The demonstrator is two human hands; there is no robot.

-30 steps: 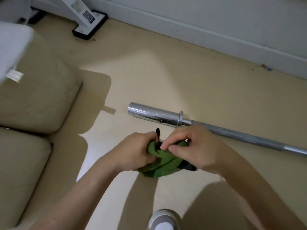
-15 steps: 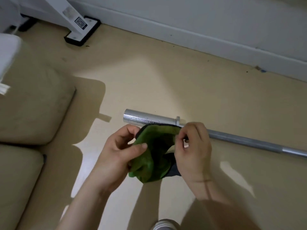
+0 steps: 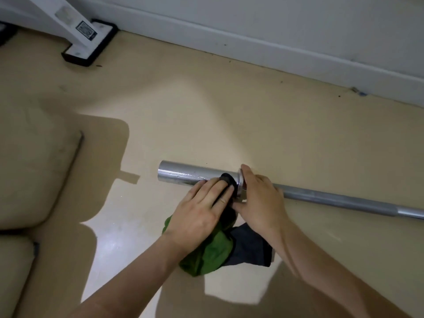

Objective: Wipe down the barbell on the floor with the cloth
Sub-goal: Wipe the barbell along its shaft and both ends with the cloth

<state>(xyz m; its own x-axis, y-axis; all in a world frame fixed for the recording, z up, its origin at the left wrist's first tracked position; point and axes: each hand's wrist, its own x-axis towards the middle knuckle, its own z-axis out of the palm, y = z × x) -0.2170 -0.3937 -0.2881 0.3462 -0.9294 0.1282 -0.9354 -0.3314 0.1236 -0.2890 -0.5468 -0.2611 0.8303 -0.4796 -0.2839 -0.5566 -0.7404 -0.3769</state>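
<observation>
Label on white stand (image 3: 85, 30): illegible.

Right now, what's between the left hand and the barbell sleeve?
The cloth: head view shows its dark edge under the left hand's fingers, pressed on the sleeve beside the collar.

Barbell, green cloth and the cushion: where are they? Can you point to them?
barbell (image 3: 183, 175): head view, on the shiny thick sleeve at its left end.
green cloth (image 3: 213, 253): head view, on the green fold below the left wrist.
cushion (image 3: 34, 168): head view, on its tan top.
</observation>
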